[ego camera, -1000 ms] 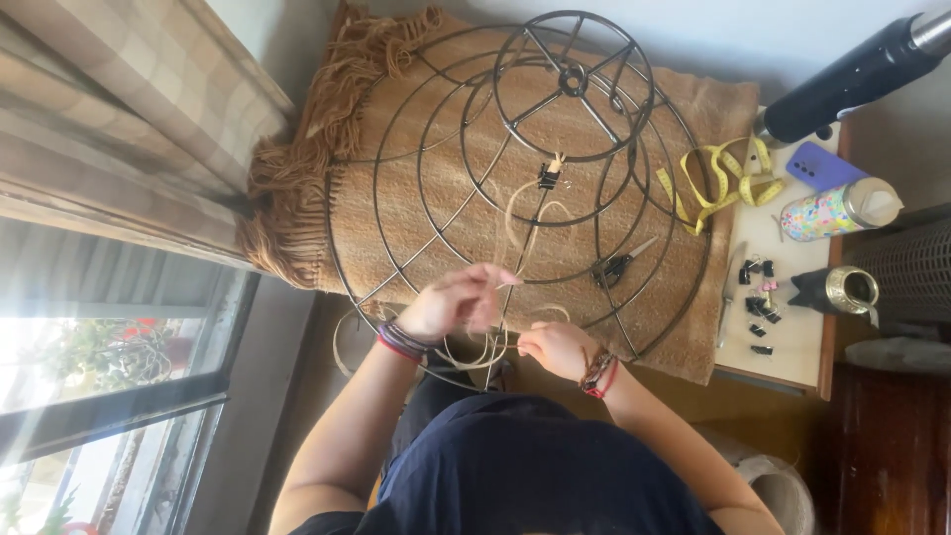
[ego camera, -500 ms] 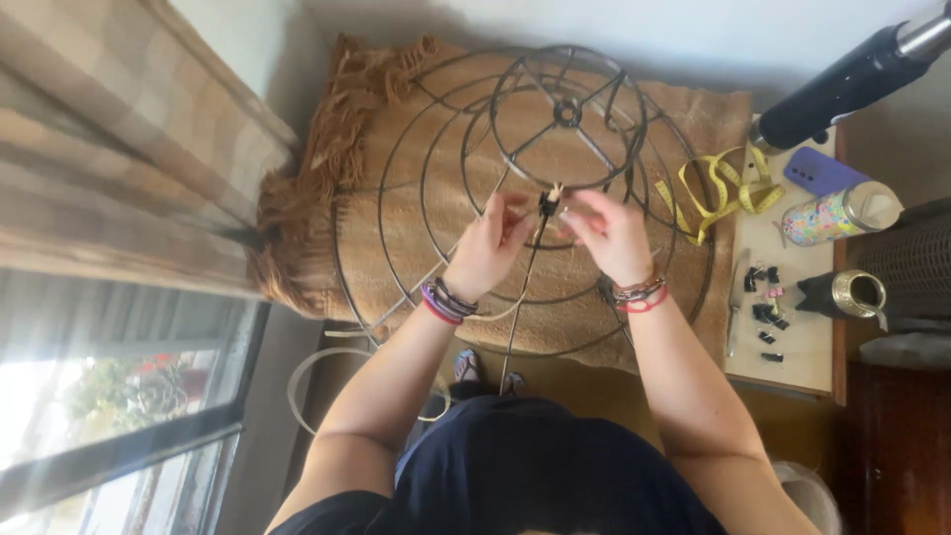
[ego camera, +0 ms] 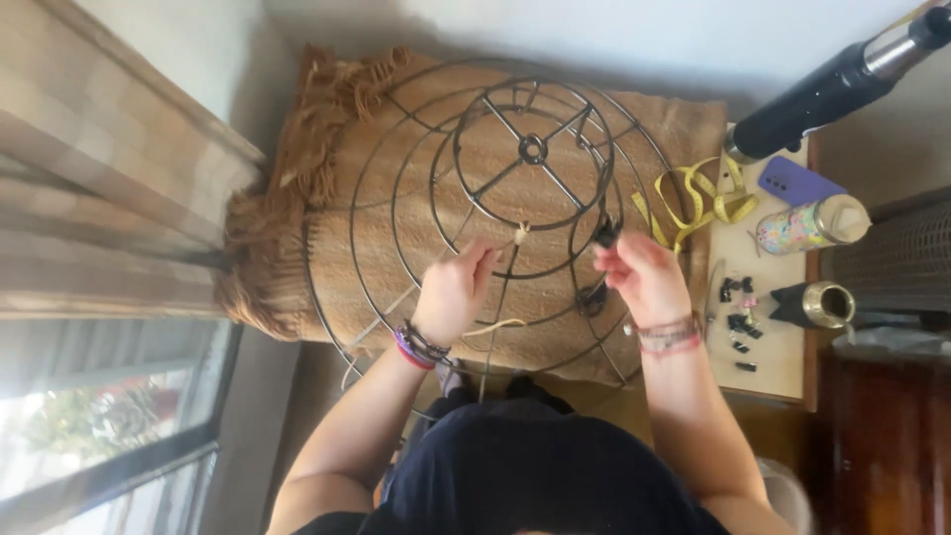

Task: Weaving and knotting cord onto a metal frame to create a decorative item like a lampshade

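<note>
The left hand point(ego camera: 454, 289) has its fingers curled nearly closed around a thin pale cord point(ego camera: 492, 326) at a vertical rib of the wire frame point(ego camera: 495, 188); whether the cord is pinched tight I cannot tell. The right hand point(ego camera: 642, 277) has its fingers bunched together on a small black clip point(ego camera: 602, 234) at the frame's middle ring. The frame lies on a tan fringed cloth point(ego camera: 327, 149), its round top ring and hub facing the camera, its axis pointing up toward the viewer and slightly away. The curtain point(ego camera: 109, 198) is near on the left; the table point(ego camera: 768, 372) just beside on the right carries yellow tape point(ego camera: 693, 203), a bottle point(ego camera: 812, 223) and loose clips point(ego camera: 738, 317). Open room lies toward the wall.
</note>
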